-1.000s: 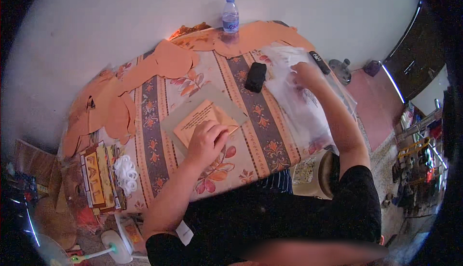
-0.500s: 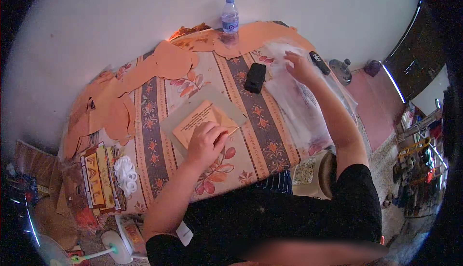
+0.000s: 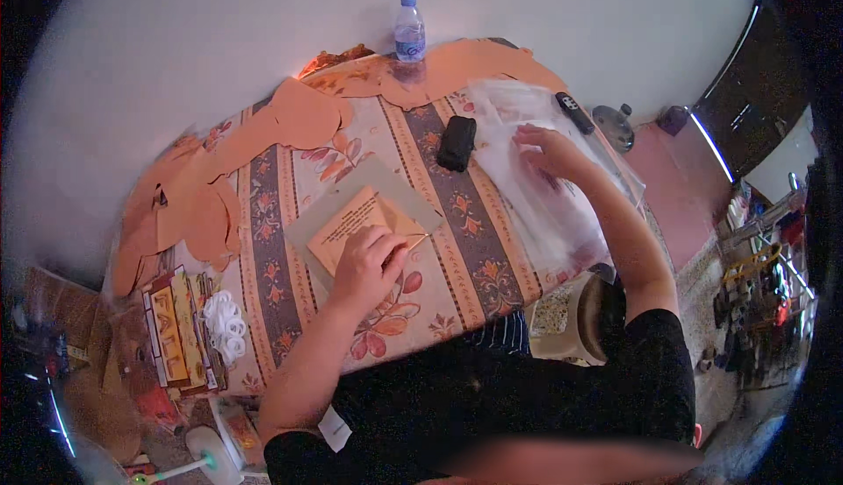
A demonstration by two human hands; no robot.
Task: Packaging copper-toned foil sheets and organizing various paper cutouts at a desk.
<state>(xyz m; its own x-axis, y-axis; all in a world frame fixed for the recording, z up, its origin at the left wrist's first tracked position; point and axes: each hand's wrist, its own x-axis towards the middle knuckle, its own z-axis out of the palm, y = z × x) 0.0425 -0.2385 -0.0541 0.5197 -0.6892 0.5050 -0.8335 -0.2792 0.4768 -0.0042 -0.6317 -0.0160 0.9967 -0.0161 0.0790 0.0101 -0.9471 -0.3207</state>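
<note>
My left hand (image 3: 373, 261), its fingers curled together, rests on a folded orange paper (image 3: 347, 226) with printed lines on it. What its fingers hold, if anything, is hidden. Beneath that paper lies a flat grey board (image 3: 386, 177), and a thin string-like piece (image 3: 420, 236) shows at the paper's right corner. At the right, my right hand (image 3: 551, 153) is over a pile of clear plastic bags (image 3: 553, 213), fingers stretched and apart, with nothing seen in them.
A black pouch-like object (image 3: 457, 144) lies between the board and the bags. Orange paper cutouts (image 3: 303, 116) line the far and left edges. A water bottle (image 3: 409, 32) stands at the back, a remote control (image 3: 575, 112) at right, white rings (image 3: 226, 322) and stacked booklets (image 3: 176, 331) at left.
My right hand has come down and nearer over the plastic bags. My left hand stays on the orange paper. The whole view has shifted slightly.
</note>
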